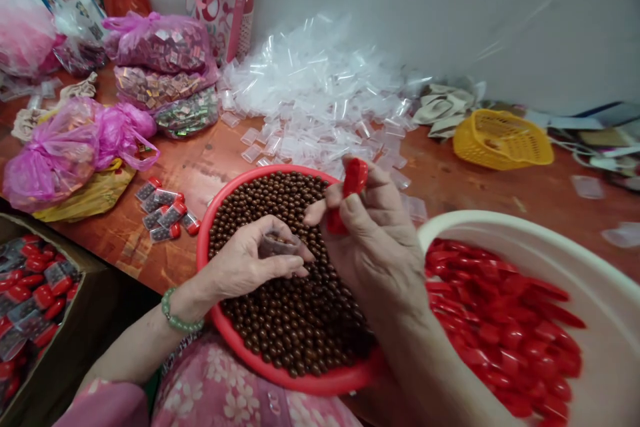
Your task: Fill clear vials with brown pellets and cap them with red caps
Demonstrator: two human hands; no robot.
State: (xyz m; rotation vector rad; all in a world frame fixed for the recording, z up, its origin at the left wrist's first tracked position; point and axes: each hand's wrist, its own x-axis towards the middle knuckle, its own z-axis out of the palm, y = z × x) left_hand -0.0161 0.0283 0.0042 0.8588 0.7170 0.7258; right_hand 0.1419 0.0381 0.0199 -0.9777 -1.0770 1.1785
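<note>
1. Left-hand fingers (296, 263): curled together and clamped on a small clear plastic tube (278, 245), which is held across the palm with a few brown beads visible inside.
2. Right-hand fingers (345, 208): thumb and forefinger pressed together on a glossy red plastic cap (355, 178), which projects upward and is tilted; its lower end is partly hidden by the fingers.
3. Hands: the left hand (245, 265) and the right hand (375, 247) are held close together, just above a round red plastic basin (300, 380). A green beaded bracelet (177, 312) encircles the left wrist.
4. Basin contents: glossy brown beads (295, 307) fill the basin, which rests on the lap of a pink floral garment (215, 383).
5. Right of the basin: a large cream plastic tub (575, 280) is heaped with loose red caps (505, 327).
6. Lower left: a cardboard box (75, 280) holds clear packets with red caps (35, 287). A small group of similar packets (167, 213) lies on an orange-brown tabletop (440, 173).
7. Beyond the basin: a mound of clear plastic sleeves (310, 93) lies on the tabletop, flanked by pink bags of foil packets (160, 73) and a yellow plastic basket (500, 140).
</note>
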